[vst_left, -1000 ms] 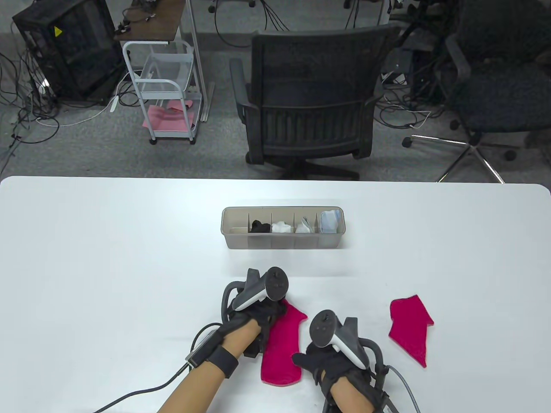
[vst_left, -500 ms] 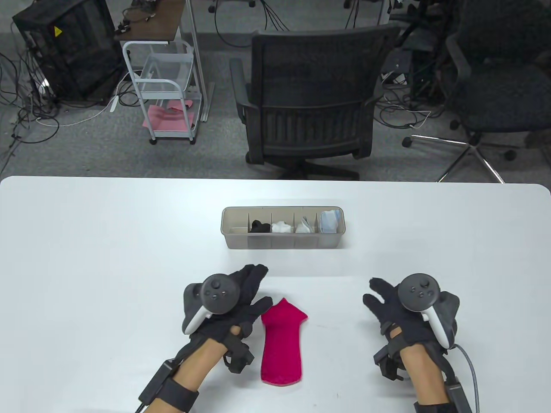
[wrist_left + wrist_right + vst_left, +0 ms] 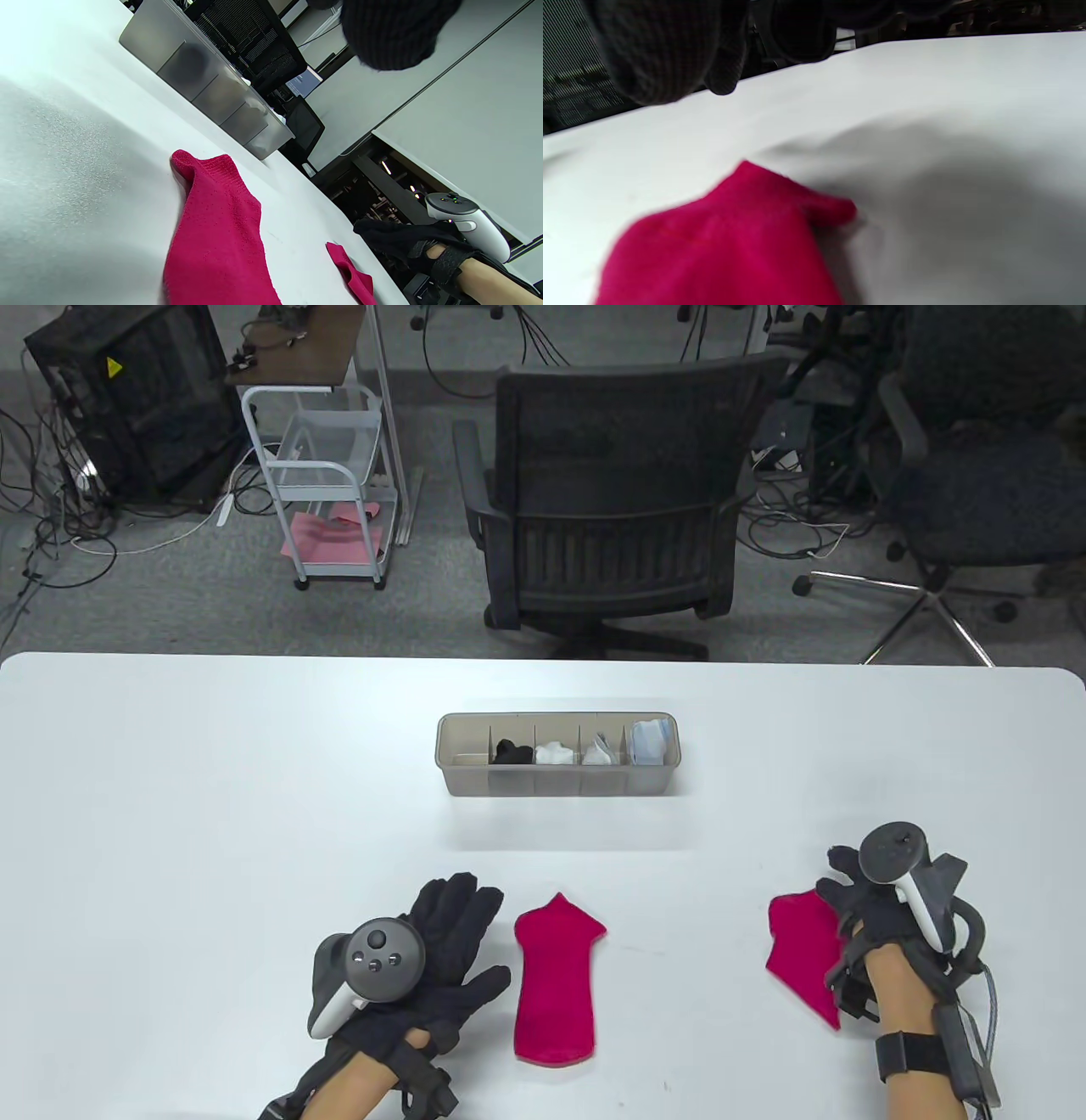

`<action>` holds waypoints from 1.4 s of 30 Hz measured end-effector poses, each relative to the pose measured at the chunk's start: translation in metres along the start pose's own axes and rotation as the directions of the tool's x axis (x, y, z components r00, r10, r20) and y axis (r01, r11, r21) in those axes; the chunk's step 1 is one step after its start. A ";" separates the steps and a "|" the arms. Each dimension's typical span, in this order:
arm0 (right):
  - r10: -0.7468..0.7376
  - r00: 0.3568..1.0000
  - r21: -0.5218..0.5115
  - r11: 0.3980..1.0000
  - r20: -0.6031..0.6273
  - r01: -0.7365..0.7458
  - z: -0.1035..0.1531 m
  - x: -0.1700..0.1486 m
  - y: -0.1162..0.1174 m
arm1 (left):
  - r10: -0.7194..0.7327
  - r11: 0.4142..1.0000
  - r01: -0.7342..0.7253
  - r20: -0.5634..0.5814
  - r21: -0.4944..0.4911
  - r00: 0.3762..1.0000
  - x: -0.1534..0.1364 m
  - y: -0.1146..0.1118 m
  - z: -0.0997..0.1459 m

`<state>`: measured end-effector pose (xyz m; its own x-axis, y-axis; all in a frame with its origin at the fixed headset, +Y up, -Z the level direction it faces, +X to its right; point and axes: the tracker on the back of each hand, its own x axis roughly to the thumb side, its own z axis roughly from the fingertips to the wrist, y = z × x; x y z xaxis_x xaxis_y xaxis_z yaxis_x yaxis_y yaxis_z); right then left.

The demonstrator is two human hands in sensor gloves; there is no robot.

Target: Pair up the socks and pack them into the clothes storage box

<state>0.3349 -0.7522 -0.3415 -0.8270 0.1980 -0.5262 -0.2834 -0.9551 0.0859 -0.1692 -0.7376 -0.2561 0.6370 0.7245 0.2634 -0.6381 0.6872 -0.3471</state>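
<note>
From above, the left hand [image 3: 424, 959] is lying flat and spread beside one red sock [image 3: 556, 980], while the right hand [image 3: 874, 916] is covering the second red sock's [image 3: 802, 950] edge, its grip unclear; the storage box [image 3: 557, 785] is sitting beyond.

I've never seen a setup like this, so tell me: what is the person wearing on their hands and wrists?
Both the left hand and the right hand wear black knit sensor gloves with black strapping. A controller-like tracker sits on the back of each: a dark round head with buttons on a white and grey handle. Black wristbands hold small black boxes, and a grey cable loops from the right wrist. No sleeves show.
</note>
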 end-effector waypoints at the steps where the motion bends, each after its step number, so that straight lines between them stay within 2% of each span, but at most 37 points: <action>1: 0.011 1.000 0.011 1.000 -0.014 -0.011 -0.002 -0.001 0.004 | -0.003 1.000 0.003 -0.001 -0.013 1.000 0.000 0.000 -0.001; 6: 0.007 0.999 0.063 0.998 -0.047 -0.004 -0.012 -0.003 0.020 | -0.001 1.000 0.001 0.000 -0.016 1.000 -0.001 0.001 -0.001; 11: 0.067 0.997 0.045 0.997 -0.041 -0.065 -0.016 0.003 0.034 | 0.002 1.000 -0.002 0.005 -0.011 1.000 0.000 0.002 0.000; 12: 0.043 0.998 -0.002 0.999 -0.037 -0.043 -0.017 0.003 0.034 | 0.003 1.000 -0.003 0.004 -0.012 1.000 -0.001 0.002 0.000; 15: 0.023 0.998 0.018 1.000 -0.051 -0.022 -0.018 0.004 0.034 | 0.011 1.000 -0.011 0.002 -0.015 1.000 -0.001 0.001 0.001; 18: 0.035 0.999 -0.037 0.999 -0.017 -0.036 -0.015 0.008 0.030 | 0.009 1.000 -0.009 0.006 -0.027 1.000 0.000 -0.002 0.002; 22: -0.008 0.999 -0.044 0.999 0.051 0.011 -0.005 0.017 0.012 | 0.002 1.000 -0.002 0.017 -0.025 1.000 0.003 -0.003 0.003; 31: -0.143 0.941 -0.061 0.984 0.308 0.170 0.044 0.056 -0.056 | -0.003 1.000 0.003 0.015 0.015 1.000 0.004 -0.004 0.003; 37: -0.178 0.828 -0.038 0.972 0.532 0.234 0.094 0.095 -0.088 | 0.011 1.000 -0.011 0.040 0.004 0.999 0.008 -0.008 0.000; 42: -0.197 0.701 0.031 0.970 0.685 0.243 0.137 0.123 -0.095 | 0.002 0.999 -0.003 0.034 0.033 0.999 0.017 -0.011 -0.002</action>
<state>0.1935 -0.6064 -0.2982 -0.8566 0.4781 0.1941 -0.4904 -0.8713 -0.0180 -0.1501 -0.7326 -0.2499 0.6203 0.7274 0.2935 -0.6540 0.6862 -0.3184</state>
